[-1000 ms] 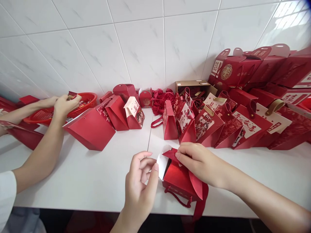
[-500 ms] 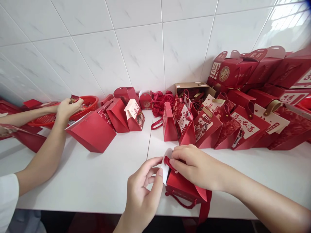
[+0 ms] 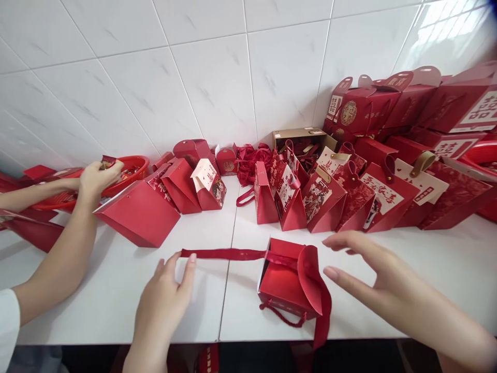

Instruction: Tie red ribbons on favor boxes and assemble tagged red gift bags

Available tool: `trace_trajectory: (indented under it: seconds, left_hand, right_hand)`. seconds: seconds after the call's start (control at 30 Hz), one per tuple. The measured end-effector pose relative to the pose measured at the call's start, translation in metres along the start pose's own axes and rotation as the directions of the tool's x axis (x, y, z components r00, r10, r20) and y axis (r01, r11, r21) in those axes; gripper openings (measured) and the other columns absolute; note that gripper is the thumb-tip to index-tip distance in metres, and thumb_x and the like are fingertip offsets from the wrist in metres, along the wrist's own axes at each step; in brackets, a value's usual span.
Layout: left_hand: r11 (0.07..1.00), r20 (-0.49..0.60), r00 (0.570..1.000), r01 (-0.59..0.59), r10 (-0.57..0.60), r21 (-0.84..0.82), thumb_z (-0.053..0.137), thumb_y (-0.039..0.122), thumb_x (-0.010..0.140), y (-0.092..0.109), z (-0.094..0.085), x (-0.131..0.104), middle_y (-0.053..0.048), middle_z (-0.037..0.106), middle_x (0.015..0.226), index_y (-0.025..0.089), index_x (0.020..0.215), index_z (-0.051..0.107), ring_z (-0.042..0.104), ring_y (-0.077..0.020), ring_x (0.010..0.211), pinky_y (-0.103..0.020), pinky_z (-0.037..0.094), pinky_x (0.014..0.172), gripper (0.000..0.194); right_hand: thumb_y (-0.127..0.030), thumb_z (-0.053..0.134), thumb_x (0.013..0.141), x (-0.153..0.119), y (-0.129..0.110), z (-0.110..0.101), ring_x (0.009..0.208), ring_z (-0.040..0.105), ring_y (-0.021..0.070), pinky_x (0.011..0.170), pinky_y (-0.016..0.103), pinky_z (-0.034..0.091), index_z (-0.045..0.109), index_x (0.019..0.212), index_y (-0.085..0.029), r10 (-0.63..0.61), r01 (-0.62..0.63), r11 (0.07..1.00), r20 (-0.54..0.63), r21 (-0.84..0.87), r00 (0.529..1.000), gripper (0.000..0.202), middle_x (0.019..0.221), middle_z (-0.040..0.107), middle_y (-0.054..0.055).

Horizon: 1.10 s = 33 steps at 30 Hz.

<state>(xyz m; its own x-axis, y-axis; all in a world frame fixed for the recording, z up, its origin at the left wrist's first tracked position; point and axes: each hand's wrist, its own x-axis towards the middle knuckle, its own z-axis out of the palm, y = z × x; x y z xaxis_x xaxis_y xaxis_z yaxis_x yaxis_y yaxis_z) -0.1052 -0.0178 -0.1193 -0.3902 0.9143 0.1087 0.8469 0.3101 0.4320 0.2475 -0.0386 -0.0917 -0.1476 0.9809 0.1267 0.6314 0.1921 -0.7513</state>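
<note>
A small red gift box (image 3: 281, 282) lies on the white table near its front edge, with a curved flap and a rope handle on its near side. Dark red ribbon (image 3: 229, 254) runs from the box out to the left, stretched nearly straight. Its end is pinched between the thumb and fingers of my left hand (image 3: 165, 292). The ribbon's other end passes by the flap and hangs over the table edge. To the right of the box, my right hand (image 3: 373, 277) is held open, thumb and fingers apart, touching nothing.
Red gift boxes (image 3: 326, 199) stand in a row at the back right, before larger stacked boxes (image 3: 368, 111). A heap of red ribbon (image 3: 252, 160) lies by a cardboard box (image 3: 298, 137). At left, another person's hand (image 3: 97, 178) holds a small packet over a red basket (image 3: 142, 168).
My left hand has pulled the ribbon out of the box to the left. My right hand has let go and moved off to the right, opening.
</note>
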Motion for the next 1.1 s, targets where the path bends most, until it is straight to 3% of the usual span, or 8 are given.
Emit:
trace_trajectory:
  seconds: [0.1, 0.23, 0.33, 0.5, 0.6, 0.73, 0.97, 1.1]
  left_hand:
    - [0.994, -0.099, 0.99, -0.105, 0.101, -0.033, 0.045, 0.056, 0.09, 0.007, 0.006, 0.003, -0.023, 0.046, 0.147, 0.013, 0.12, 0.061, 0.03, -0.0443, 0.143, -0.064, 0.031, 0.111, 0.054]
    - [0.84, 0.057, 0.945, -0.256, 0.321, -0.478, 0.05, 0.053, 0.091, 0.05, 0.024, -0.013, -0.012, 0.058, 0.132, 0.024, 0.12, 0.057, 0.054, -0.0305, 0.126, -0.044, 0.049, 0.099, 0.042]
    - [0.687, 0.32, 0.825, -0.109, 0.466, -0.718, 0.051, 0.053, 0.092, 0.077, 0.033, -0.027, -0.005, 0.066, 0.093, 0.024, 0.102, 0.057, 0.066, -0.0206, 0.081, -0.03, 0.053, 0.069, 0.032]
    - [0.622, 0.491, 0.661, 0.046, 0.568, -0.782, 0.052, 0.049, 0.093, 0.082, 0.026, -0.038, 0.003, 0.047, 0.068, 0.02, 0.072, 0.047, 0.044, -0.0119, 0.062, -0.024, 0.038, 0.059, 0.036]
    - [0.634, 0.475, 0.677, 0.016, 0.562, -0.773, 0.053, 0.05, 0.092, 0.074, 0.013, -0.038, 0.003, 0.04, 0.063, 0.019, 0.064, 0.045, 0.037, -0.0118, 0.06, -0.025, 0.032, 0.058, 0.043]
    - [0.608, 0.489, 0.689, 0.087, 0.536, -0.789, 0.053, 0.052, 0.091, 0.07, 0.002, -0.035, 0.002, 0.042, 0.056, 0.018, 0.056, 0.049, 0.037, -0.012, 0.055, -0.026, 0.03, 0.055, 0.049]
    - [0.79, 0.58, 0.702, 0.042, 0.412, -0.612, 0.05, 0.06, 0.089, 0.073, 0.022, -0.034, 0.003, 0.039, 0.054, 0.019, 0.055, 0.043, 0.039, -0.0129, 0.054, -0.027, 0.03, 0.057, 0.054]
    - [0.822, 0.235, 0.898, -0.2, 0.372, -0.534, 0.052, 0.051, 0.091, 0.051, 0.033, -0.044, -0.003, 0.059, 0.087, 0.022, 0.085, 0.056, 0.056, -0.021, 0.085, -0.03, 0.042, 0.075, 0.03]
  right_hand:
    - [-0.052, 0.063, 0.088, -0.012, 0.014, 0.015, 0.111, 0.058, 0.0271, 0.097, 0.043, 0.047, 0.055, 0.111, -0.024, 0.082, -0.109, 0.979, 0.156, 0.174, 0.984, 0.036, 0.117, 0.062, 0.01]
    - [-0.05, 0.063, 0.089, -0.007, 0.018, 0.032, 0.083, 0.061, 0.0163, 0.076, 0.031, 0.05, 0.048, 0.102, -0.023, 0.082, -0.274, 0.778, 0.341, 0.566, 0.936, 0.034, 0.103, 0.058, 0.003]
    - [-0.047, 0.072, 0.083, 0.003, 0.019, 0.033, 0.08, 0.057, 0.014, 0.073, 0.027, 0.047, 0.048, 0.091, -0.021, 0.031, -0.311, 0.661, 0.389, 0.683, 0.921, 0.036, 0.093, 0.056, 0.001]
    - [-0.046, 0.066, 0.088, 0.012, 0.02, 0.019, 0.072, 0.054, 0.0145, 0.069, 0.027, 0.045, 0.056, 0.077, -0.018, 0.042, -0.238, 0.784, 0.334, 0.573, 0.942, 0.032, 0.077, 0.058, 0.001]
    - [-0.038, 0.057, 0.094, 0.013, 0.027, 0.01, 0.079, 0.06, 0.0179, 0.074, 0.029, 0.047, 0.065, 0.082, -0.02, -0.045, 0.015, 0.928, 0.073, 0.372, 0.996, 0.024, 0.084, 0.065, 0.004]
    - [-0.024, 0.051, 0.097, 0.016, 0.04, 0.0, 0.083, 0.063, 0.0189, 0.07, 0.03, 0.048, 0.072, 0.104, -0.025, -0.351, 0.355, 0.935, -0.192, -0.014, 0.916, 0.022, 0.094, 0.069, 0.006]
    - [-0.019, 0.048, 0.097, 0.02, 0.066, 0.006, 0.085, 0.063, 0.0245, 0.073, 0.041, 0.049, 0.07, 0.116, -0.028, -0.5, 0.388, 0.819, -0.197, -0.423, 0.843, 0.03, 0.098, 0.068, 0.008]
    - [-0.029, 0.061, 0.091, 0.003, 0.073, 0.021, 0.112, 0.056, 0.0351, 0.086, 0.051, 0.049, 0.055, 0.133, -0.019, -0.465, 0.318, 0.839, -0.278, -0.442, 0.841, 0.044, 0.128, 0.054, 0.018]
